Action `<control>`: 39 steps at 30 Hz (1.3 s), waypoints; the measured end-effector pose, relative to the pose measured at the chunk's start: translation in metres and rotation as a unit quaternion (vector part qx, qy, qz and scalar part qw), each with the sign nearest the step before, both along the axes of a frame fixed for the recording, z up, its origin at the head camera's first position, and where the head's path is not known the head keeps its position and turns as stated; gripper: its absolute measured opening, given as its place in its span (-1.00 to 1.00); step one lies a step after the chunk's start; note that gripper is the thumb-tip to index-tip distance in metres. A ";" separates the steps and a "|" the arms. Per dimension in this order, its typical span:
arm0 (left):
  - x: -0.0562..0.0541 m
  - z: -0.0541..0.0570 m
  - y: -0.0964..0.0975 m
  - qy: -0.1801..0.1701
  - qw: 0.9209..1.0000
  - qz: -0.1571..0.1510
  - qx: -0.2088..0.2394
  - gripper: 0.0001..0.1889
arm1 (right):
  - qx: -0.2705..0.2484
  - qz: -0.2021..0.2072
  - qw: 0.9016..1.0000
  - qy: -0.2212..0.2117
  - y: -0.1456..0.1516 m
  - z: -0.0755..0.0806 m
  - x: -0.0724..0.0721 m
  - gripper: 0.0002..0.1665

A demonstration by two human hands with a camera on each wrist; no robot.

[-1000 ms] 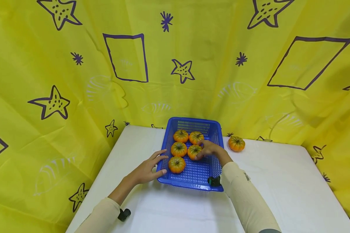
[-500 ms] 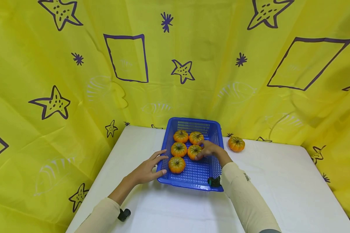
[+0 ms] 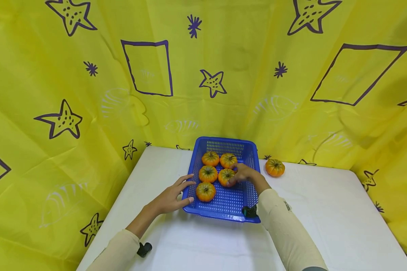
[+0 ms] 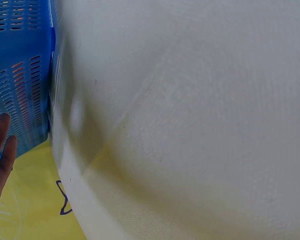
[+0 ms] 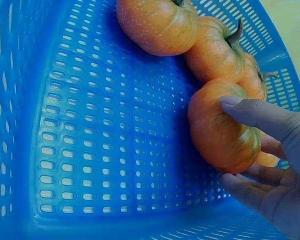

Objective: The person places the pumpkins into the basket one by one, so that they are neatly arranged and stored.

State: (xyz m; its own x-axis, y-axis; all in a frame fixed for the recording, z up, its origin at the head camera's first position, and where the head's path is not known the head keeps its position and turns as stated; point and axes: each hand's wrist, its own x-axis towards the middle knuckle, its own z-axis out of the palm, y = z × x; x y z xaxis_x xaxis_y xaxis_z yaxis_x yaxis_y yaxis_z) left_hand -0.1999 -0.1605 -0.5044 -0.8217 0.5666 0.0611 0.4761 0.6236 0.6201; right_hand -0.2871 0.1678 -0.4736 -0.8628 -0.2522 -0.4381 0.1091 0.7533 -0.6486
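Note:
Inside the blue plastic basket (image 3: 220, 216), my right hand (image 3: 245, 174) grips a small orange pumpkin (image 3: 225, 176). In the right wrist view the thumb lies over the top of this pumpkin (image 5: 221, 135) and the fingers curl under its side. Several like it share the basket, among them a front-left pumpkin (image 3: 205, 192) and a back-left pumpkin (image 3: 210, 158). My left hand (image 3: 171, 197) is at the basket's left side, fingers spread and thumb at the front-left rim. From the left wrist, two fingertips (image 4: 4, 122) show against the slotted wall.
One more orange pumpkin (image 3: 275, 167) sits on the white table (image 3: 325, 199), just right of the basket near the back edge. A yellow curtain (image 3: 237, 45) with starfish drawings hangs behind and at both sides of the table.

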 end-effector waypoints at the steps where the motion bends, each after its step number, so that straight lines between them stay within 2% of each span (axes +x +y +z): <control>1: 0.000 0.000 0.000 -0.001 1.000 0.000 0.000 -0.39 | 0.001 0.001 1.000 0.000 0.000 0.000 0.000 -0.02; 8: 0.000 0.000 0.000 0.001 1.000 -0.005 0.001 -0.37 | -0.007 0.005 1.000 0.001 0.001 0.004 -0.001 -0.05; 18: 0.001 0.002 0.001 -0.005 1.000 -0.003 0.008 -0.39 | -0.025 0.010 0.999 0.037 0.004 0.015 0.001 0.00; 23: 0.001 0.001 0.002 -0.004 1.000 -0.001 0.006 -0.40 | -0.038 0.027 0.997 0.066 0.008 0.027 0.002 0.00; 32: 0.001 0.001 0.003 -0.004 1.000 -0.005 0.005 -0.38 | -0.096 0.037 0.989 0.103 0.027 0.047 0.009 -0.03; 39: 0.001 0.000 0.002 0.000 1.000 -0.001 0.008 -0.39 | -0.125 0.023 0.984 0.126 0.049 0.063 0.008 -0.03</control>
